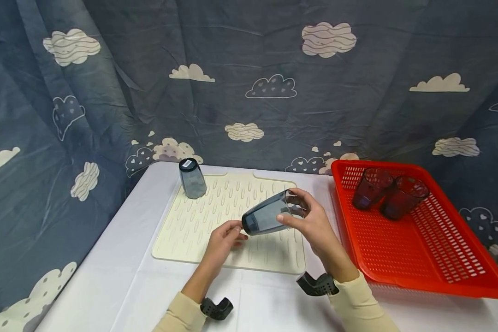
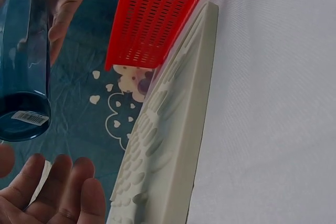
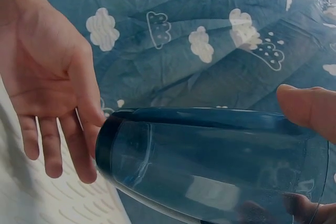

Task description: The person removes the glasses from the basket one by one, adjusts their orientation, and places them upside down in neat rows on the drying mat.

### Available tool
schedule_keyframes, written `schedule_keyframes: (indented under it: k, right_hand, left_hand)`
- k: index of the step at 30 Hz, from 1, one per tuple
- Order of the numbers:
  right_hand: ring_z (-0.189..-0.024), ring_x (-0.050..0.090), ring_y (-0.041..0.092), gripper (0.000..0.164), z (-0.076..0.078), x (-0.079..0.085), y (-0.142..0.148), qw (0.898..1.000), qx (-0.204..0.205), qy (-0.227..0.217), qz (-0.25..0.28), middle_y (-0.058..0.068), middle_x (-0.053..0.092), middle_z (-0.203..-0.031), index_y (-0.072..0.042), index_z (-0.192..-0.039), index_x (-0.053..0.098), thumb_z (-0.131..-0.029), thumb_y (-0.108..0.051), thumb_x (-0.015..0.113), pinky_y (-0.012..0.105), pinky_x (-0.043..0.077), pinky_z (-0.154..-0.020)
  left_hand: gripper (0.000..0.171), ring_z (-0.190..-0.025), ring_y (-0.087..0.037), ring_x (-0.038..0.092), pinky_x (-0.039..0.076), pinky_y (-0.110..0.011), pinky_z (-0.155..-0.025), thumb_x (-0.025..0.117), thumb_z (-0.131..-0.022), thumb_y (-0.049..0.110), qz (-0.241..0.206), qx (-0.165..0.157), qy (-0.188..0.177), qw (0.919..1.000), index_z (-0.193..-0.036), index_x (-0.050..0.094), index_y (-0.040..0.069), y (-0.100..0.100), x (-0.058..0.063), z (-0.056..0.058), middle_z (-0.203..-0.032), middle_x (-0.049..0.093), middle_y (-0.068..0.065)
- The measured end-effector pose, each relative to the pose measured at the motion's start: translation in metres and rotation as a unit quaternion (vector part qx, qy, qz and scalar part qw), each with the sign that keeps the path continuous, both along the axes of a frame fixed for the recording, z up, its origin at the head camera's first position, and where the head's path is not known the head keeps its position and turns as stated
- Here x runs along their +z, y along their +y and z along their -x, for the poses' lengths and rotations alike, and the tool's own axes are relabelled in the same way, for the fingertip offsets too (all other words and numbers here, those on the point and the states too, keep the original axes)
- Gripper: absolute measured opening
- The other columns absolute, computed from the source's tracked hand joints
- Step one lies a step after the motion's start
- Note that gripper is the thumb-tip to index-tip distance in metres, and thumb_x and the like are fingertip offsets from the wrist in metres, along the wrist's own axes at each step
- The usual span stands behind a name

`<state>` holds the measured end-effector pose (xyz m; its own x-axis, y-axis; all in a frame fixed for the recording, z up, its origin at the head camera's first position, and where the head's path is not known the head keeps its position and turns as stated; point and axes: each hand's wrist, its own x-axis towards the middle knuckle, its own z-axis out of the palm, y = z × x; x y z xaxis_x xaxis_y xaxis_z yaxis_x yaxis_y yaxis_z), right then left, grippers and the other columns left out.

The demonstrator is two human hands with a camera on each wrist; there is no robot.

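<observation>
At mid-frame, your right hand (image 1: 317,226) grips the tilted blue glass (image 1: 267,216) near its rim; your left hand (image 1: 223,240), fingers relaxed, is beside its base. Likely slick and breakable: cradle its body.

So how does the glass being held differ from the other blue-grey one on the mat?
The held glass is tilted sideways, its base toward the left hand; the other glass stands upside down, base up. The held glass is gripped by the right hand above the mat, while the other glass rests on it, untouched. Both are see-through blue-grey with a dark base and a sticker on it.
</observation>
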<state>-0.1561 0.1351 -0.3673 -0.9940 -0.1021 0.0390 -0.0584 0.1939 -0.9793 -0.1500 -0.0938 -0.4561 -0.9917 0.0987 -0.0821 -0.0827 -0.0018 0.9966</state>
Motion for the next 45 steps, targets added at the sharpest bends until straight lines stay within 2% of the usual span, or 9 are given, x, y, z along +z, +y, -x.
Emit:
schedule_keyframes:
  k: [10,15,20,24,28,32,35,41,45]
  right_hand:
    - [-0.120,0.052,0.036,0.072,-0.005,-0.004,0.003,1.000,-0.001,-0.007,0.010,0.023,0.051,-0.140,-0.006,-0.146,0.038,-0.083,-0.009,0.072,0.028,0.051,-0.089]
    - [-0.119,0.054,0.036,0.071,-0.005,-0.007,0.000,1.000,0.005,-0.007,0.007,0.023,0.053,-0.139,-0.006,-0.145,0.040,-0.082,-0.009,0.073,0.029,0.050,-0.089]
    - [-0.122,0.053,0.037,0.071,-0.004,-0.006,-0.001,1.000,0.010,-0.003,0.004,0.021,0.053,-0.138,-0.006,-0.143,0.042,-0.081,-0.010,0.074,0.036,0.051,-0.095]
    - [-0.124,0.053,0.039,0.071,-0.003,-0.004,-0.002,1.000,0.018,-0.006,0.004,0.021,0.053,-0.140,-0.006,-0.144,0.041,-0.081,-0.011,0.074,0.040,0.051,-0.097]
    - [-0.126,0.052,0.040,0.073,-0.003,-0.004,-0.001,0.999,0.047,-0.013,-0.001,0.022,0.050,-0.142,-0.006,-0.146,0.037,-0.083,-0.013,0.073,0.037,0.052,-0.097]
    - [-0.125,0.052,0.040,0.077,-0.001,-0.006,0.003,0.995,0.098,-0.025,-0.015,0.025,0.047,-0.144,-0.005,-0.148,0.029,-0.086,-0.016,0.073,0.038,0.055,-0.093]
    - [-0.121,0.055,0.037,0.079,-0.001,-0.010,0.007,0.991,0.121,-0.038,-0.030,0.027,0.047,-0.142,-0.005,-0.149,0.024,-0.087,-0.017,0.073,0.034,0.056,-0.090]
    - [-0.115,0.060,0.030,0.077,-0.004,-0.016,0.013,0.988,0.136,-0.071,-0.036,0.028,0.045,-0.141,-0.004,-0.148,0.023,-0.089,-0.014,0.071,0.029,0.054,-0.088]
    - [-0.109,0.062,0.027,0.077,-0.006,-0.019,0.016,0.985,0.143,-0.095,-0.029,0.028,0.042,-0.140,-0.005,-0.148,0.024,-0.088,-0.014,0.070,0.031,0.055,-0.087]
  left_hand:
    - [0.047,-0.092,-0.014,0.069,0.056,-0.029,-0.080,0.034,-0.108,0.034,-0.045,-0.025,0.006,0.9987,-0.128,0.059,-0.001,-0.002,0.002,-0.002,-0.120,0.068,-0.016]
    - [0.051,-0.091,-0.011,0.069,0.056,-0.028,-0.079,0.031,-0.108,0.039,-0.060,-0.063,0.005,0.9962,-0.136,0.052,0.002,-0.004,0.003,-0.005,-0.120,0.066,-0.011]
    - [0.054,-0.097,-0.011,0.069,0.055,-0.030,-0.084,0.027,-0.107,0.040,-0.055,-0.111,0.033,0.9917,-0.144,0.044,0.005,-0.004,0.006,-0.004,-0.133,0.059,-0.023]
    - [0.051,-0.100,-0.012,0.068,0.055,-0.029,-0.086,0.047,-0.104,0.030,-0.068,-0.141,0.055,0.9861,-0.149,0.038,0.008,-0.002,0.007,-0.001,-0.138,0.053,-0.026]
    - [0.068,-0.103,-0.011,0.063,0.057,-0.023,-0.085,0.071,-0.091,0.014,-0.076,-0.133,0.071,0.9857,-0.149,0.037,0.007,0.002,0.006,0.002,-0.143,0.045,-0.023]
    - [0.068,-0.102,-0.009,0.060,0.055,-0.017,-0.082,0.074,-0.087,0.008,-0.054,-0.107,0.083,0.9893,-0.146,0.042,0.006,-0.001,0.008,0.002,-0.142,0.045,-0.021]
    - [0.068,-0.102,-0.010,0.062,0.055,-0.015,-0.082,0.075,-0.086,0.008,-0.036,-0.107,0.083,0.9901,-0.146,0.043,0.006,-0.005,0.011,0.003,-0.140,0.047,-0.023]
    - [0.070,-0.109,-0.014,0.062,0.053,-0.016,-0.089,0.079,-0.084,0.011,0.033,-0.117,0.084,0.9890,-0.145,0.045,0.010,-0.013,0.021,0.006,-0.137,0.054,-0.020]
    - [0.070,-0.102,-0.016,0.061,0.052,-0.018,-0.086,0.080,-0.082,0.012,0.093,-0.116,0.114,0.9823,-0.144,0.048,0.012,-0.017,0.033,0.009,-0.135,0.058,-0.016]
